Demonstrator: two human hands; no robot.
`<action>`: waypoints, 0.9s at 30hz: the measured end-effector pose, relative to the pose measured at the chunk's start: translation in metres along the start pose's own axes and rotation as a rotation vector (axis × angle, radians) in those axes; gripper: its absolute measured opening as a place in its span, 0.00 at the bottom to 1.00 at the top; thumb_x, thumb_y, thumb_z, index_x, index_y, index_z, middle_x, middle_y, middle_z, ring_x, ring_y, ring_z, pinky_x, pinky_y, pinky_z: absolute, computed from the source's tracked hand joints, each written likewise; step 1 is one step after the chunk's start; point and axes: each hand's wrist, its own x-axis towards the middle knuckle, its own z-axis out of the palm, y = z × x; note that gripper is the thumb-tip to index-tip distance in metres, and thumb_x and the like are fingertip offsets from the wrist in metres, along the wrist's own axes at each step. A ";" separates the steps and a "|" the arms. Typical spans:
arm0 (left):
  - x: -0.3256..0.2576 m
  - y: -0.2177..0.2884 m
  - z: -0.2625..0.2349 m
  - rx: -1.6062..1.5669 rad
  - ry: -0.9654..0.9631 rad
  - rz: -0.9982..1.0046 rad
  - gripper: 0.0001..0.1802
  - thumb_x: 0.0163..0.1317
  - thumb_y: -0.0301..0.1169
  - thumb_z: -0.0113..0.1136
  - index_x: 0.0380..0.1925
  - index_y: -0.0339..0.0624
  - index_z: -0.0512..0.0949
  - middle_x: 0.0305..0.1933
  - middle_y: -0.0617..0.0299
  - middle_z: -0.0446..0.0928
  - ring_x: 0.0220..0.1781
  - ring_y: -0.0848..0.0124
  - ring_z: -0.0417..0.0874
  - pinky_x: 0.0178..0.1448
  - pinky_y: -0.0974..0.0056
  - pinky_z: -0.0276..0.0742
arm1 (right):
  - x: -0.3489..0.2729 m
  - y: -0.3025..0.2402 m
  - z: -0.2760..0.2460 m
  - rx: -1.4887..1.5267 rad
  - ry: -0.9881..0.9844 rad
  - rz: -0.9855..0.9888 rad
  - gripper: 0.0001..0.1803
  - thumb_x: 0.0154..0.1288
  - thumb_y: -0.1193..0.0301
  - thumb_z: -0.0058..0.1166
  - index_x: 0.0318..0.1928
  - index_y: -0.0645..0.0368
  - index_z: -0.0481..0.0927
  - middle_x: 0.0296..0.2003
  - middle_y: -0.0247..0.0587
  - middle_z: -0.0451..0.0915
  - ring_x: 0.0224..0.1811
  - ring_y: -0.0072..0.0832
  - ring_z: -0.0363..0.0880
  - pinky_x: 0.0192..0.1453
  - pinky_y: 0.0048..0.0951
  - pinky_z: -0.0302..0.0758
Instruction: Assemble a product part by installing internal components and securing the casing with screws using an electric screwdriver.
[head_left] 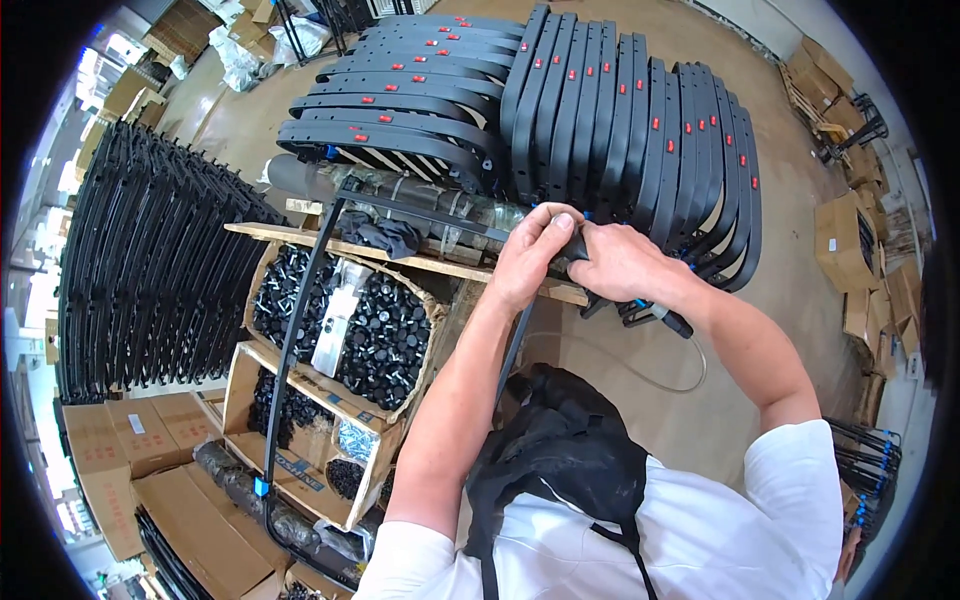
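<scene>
At the frame's far bar: left hand, fingers curled, thumb over them; their grip hidden, cannot be told. Right hand, beside it, closed round a dark tool. Hose, looping below. Frame, black, tubular, reaching left across the bolts. Plank, beneath the wrists. Beyond: black panels, red-tagged, in rows.

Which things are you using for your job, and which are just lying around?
Probably in the job:
bent black metal tube frame, at the left grip
black cylindrical tool, in the right grip
maybe small black round-headed bolts, close by

Just lying about, it seems:
crumpled whitish plastic bag, upper left
brown cardboard boxes, right
</scene>
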 end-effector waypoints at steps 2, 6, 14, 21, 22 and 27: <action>-0.003 -0.002 0.000 0.003 0.012 0.000 0.17 0.81 0.43 0.58 0.53 0.40 0.83 0.50 0.65 0.82 0.54 0.75 0.77 0.64 0.65 0.72 | 0.001 -0.002 0.001 0.001 -0.030 0.025 0.26 0.65 0.60 0.57 0.53 0.72 0.78 0.39 0.66 0.87 0.45 0.59 0.88 0.52 0.55 0.83; -0.004 -0.003 0.003 0.051 0.025 0.019 0.17 0.81 0.43 0.57 0.52 0.40 0.83 0.51 0.64 0.82 0.55 0.74 0.78 0.65 0.64 0.72 | 0.002 0.000 0.003 0.003 -0.071 0.088 0.27 0.64 0.61 0.57 0.55 0.72 0.77 0.39 0.66 0.87 0.46 0.59 0.88 0.51 0.54 0.83; -0.006 -0.015 -0.016 0.027 0.053 0.032 0.15 0.79 0.39 0.60 0.52 0.40 0.84 0.50 0.63 0.82 0.57 0.73 0.79 0.66 0.63 0.74 | 0.013 -0.015 0.011 0.115 -0.105 0.096 0.18 0.57 0.63 0.58 0.34 0.70 0.85 0.31 0.57 0.88 0.38 0.46 0.90 0.43 0.47 0.83; 0.001 -0.025 0.000 0.048 0.057 0.130 0.17 0.78 0.40 0.62 0.52 0.37 0.84 0.49 0.64 0.83 0.53 0.74 0.80 0.63 0.63 0.77 | -0.003 -0.019 0.010 0.163 0.038 0.177 0.17 0.50 0.68 0.68 0.34 0.71 0.85 0.27 0.48 0.85 0.32 0.34 0.85 0.37 0.39 0.79; -0.001 -0.024 -0.005 0.116 0.095 0.152 0.17 0.79 0.42 0.62 0.52 0.38 0.84 0.49 0.64 0.83 0.52 0.74 0.81 0.60 0.64 0.79 | 0.001 -0.023 0.011 0.219 0.004 0.156 0.15 0.50 0.69 0.68 0.33 0.71 0.85 0.27 0.45 0.84 0.32 0.33 0.84 0.36 0.38 0.78; -0.006 -0.012 0.018 0.075 0.106 0.081 0.20 0.79 0.47 0.60 0.54 0.42 0.83 0.47 0.65 0.83 0.46 0.74 0.81 0.45 0.63 0.82 | -0.007 -0.014 0.007 0.328 -0.003 0.087 0.09 0.49 0.71 0.67 0.27 0.65 0.84 0.24 0.39 0.82 0.27 0.27 0.81 0.34 0.34 0.75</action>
